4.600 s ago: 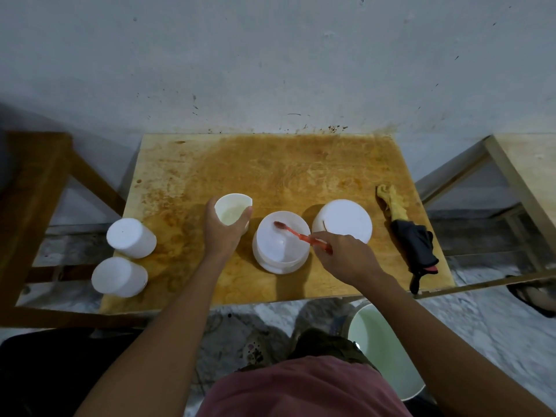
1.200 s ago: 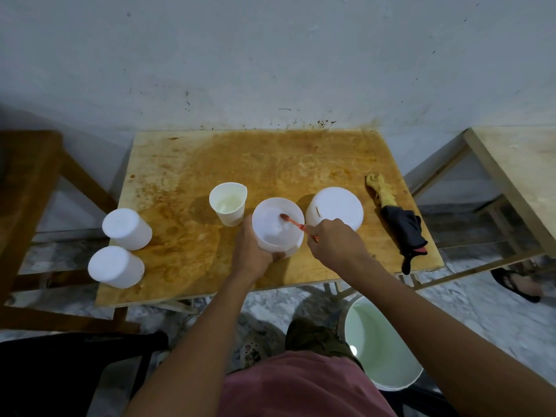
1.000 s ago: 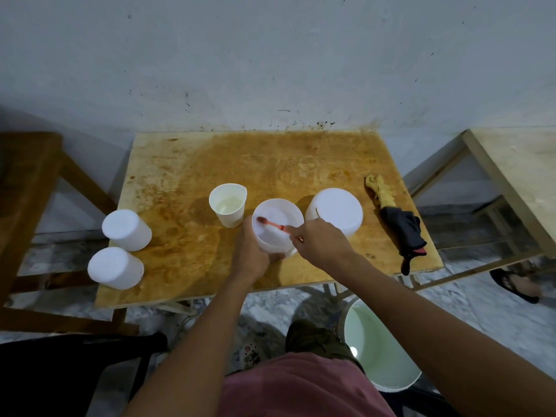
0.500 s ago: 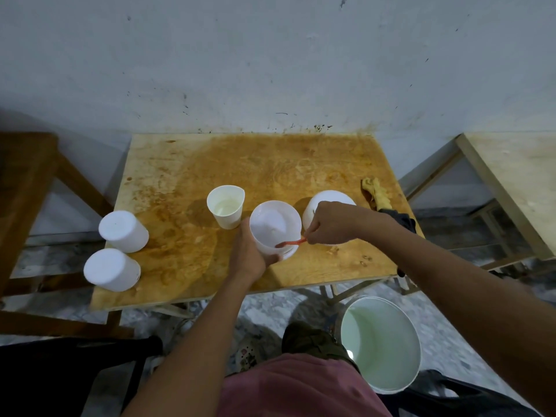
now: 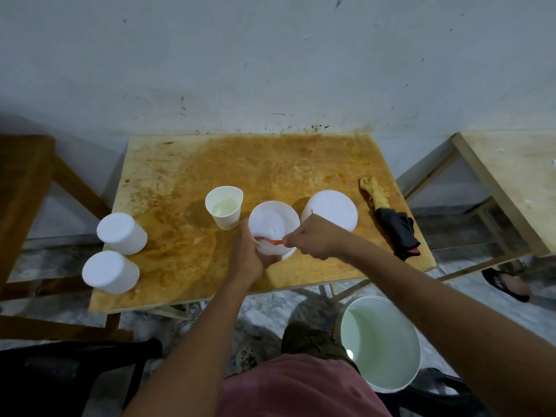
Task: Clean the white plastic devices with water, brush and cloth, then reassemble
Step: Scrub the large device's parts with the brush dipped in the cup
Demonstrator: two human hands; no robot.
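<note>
My left hand (image 5: 248, 255) grips the near side of a white plastic bowl-shaped part (image 5: 272, 221), tilted up off the stained wooden table (image 5: 240, 164). My right hand (image 5: 316, 236) holds a red toothbrush (image 5: 272, 241) whose head lies inside the bowl's near wall. A white domed part (image 5: 332, 209) sits upside down just right of the bowl. A white cup (image 5: 225, 210) with some water stands to the bowl's left. Two more white cylindrical devices (image 5: 122, 233) (image 5: 109, 271) lie at the table's left edge.
A yellow and black cloth (image 5: 391, 221) lies near the table's right edge. A white bucket (image 5: 380, 341) of water stands on the floor at my right. Wooden furniture flanks the table on both sides, and a sandalled foot (image 5: 508, 284) shows at far right.
My left hand left the water cup and took hold of the bowl, lifting and tilting it. The toothbrush moved from the bowl's far inside to its near wall.
</note>
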